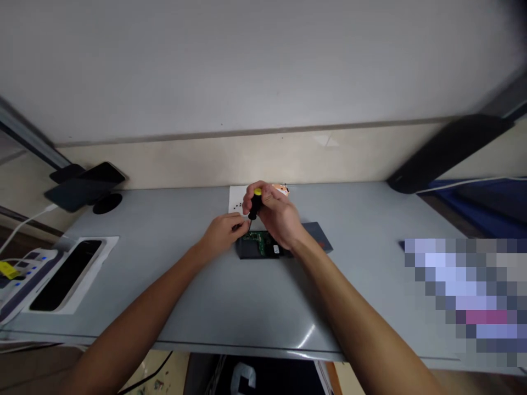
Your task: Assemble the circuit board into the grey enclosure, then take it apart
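My right hand point(280, 211) is wrapped round a screwdriver point(255, 207) with a black handle and a yellow cap. The screwdriver points down, its tip by the far left part of a green circuit board point(261, 241). That board sits in a flat black opened device point(249, 252), partly covered by my right hand and wrist. My left hand point(224, 233) is closed in a pinch beside the tip, at the device's left edge. What its fingertips grip is too small to make out. A dark flat panel point(317, 236) lies on the right, partly beneath my right wrist.
Behind the hands, a white sheet point(235, 198) bears several small dark specks. On the left of the grey table point(197, 318) are a phone point(68, 274), a power strip point(27, 282) and another phone on a stand point(84, 186). A dark cylinder point(444, 151) leans at the right.
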### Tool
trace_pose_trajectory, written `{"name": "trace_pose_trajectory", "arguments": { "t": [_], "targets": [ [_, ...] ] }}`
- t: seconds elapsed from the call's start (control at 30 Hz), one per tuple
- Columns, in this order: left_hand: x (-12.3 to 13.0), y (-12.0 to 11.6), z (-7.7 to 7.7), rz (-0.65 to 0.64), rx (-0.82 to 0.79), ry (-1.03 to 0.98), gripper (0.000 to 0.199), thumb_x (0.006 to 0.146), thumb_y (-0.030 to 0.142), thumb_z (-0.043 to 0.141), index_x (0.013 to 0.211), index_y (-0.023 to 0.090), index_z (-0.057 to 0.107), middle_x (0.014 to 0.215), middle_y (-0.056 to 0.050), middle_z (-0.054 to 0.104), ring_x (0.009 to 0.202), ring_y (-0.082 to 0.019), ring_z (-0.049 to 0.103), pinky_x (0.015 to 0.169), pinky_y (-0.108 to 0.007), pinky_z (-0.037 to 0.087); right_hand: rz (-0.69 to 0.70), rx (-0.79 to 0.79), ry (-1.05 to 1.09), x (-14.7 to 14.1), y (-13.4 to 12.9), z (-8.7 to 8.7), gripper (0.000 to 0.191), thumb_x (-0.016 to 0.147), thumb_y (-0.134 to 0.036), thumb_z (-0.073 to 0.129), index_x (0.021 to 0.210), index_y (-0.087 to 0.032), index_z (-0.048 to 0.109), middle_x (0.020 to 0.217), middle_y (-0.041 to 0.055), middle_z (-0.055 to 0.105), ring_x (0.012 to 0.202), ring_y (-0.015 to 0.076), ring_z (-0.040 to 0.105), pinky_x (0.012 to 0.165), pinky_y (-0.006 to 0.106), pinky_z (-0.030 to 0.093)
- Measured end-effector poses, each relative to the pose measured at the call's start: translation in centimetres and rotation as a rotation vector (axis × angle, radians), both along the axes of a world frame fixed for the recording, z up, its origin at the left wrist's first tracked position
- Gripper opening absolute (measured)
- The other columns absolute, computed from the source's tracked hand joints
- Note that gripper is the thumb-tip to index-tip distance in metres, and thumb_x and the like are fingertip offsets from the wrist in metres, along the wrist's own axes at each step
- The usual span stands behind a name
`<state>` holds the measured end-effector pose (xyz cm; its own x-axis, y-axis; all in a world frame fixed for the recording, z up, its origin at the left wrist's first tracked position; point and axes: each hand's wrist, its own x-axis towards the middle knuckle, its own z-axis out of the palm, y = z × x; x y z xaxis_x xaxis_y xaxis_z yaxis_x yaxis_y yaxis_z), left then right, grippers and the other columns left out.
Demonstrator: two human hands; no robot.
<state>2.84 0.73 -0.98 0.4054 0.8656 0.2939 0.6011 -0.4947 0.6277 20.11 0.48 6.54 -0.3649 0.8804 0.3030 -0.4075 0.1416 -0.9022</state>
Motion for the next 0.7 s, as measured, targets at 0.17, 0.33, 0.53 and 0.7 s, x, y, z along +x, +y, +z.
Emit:
{"name": "trace_pose_trajectory", "arguments": {
  "t": [0.17,0.33,0.53,0.7],
  "targets": [
    [-0.1,0.0,0.0,-0.005,0.010,-0.007,0.038,0.100,0.033,0.051,0.065,0.018,0.052,0.069,0.002,0.053,0.063,-0.011,0.047,0.063,-0.026,0.035,-0.056,-0.046,0.089,-0.9,-0.5,-0.4,0.041,0.096,-0.065,0.049,0.090,-0.025,0.056,0.072,0.0014,0.046,0.066,0.0169,0.046,0.063,0.032,0.045],
    [0.0,-0.1,0.1,0.003,0.019,0.022,0.042,0.101,0.036,0.050,0.063,0.018,0.048,0.069,0.002,0.050,0.064,-0.012,0.046,0.062,-0.026,0.036,-0.180,-0.088,0.086,0.2,0.8,-0.5,0.038,0.090,-0.059,0.062,0.085,-0.027,0.042,0.072,-0.0016,0.044,0.065,0.0160,0.046,0.066,0.032,0.047],
    [-0.1,-0.1,0.2,-0.008,0.013,0.004,0.043,0.102,0.036,0.049,0.063,0.018,0.046,0.068,0.002,0.049,0.063,-0.012,0.046,0.063,-0.026,0.036,-0.153,-0.081,-0.002,0.6,1.4,-0.6,0.046,0.095,-0.072,0.043,0.091,-0.026,0.050,0.080,0.0029,0.052,0.072,0.0183,0.055,0.071,0.034,0.051],
    [-0.1,0.0,0.2,-0.018,0.000,0.000,0.042,0.101,0.036,0.050,0.063,0.018,0.046,0.067,0.003,0.048,0.062,-0.011,0.046,0.063,-0.026,0.036,-0.164,-0.086,0.107,-0.8,0.7,-1.0,0.053,0.094,-0.078,0.037,0.098,-0.027,0.052,0.070,-0.0015,0.044,0.059,0.0147,0.044,0.060,0.030,0.045]
  ]
}}
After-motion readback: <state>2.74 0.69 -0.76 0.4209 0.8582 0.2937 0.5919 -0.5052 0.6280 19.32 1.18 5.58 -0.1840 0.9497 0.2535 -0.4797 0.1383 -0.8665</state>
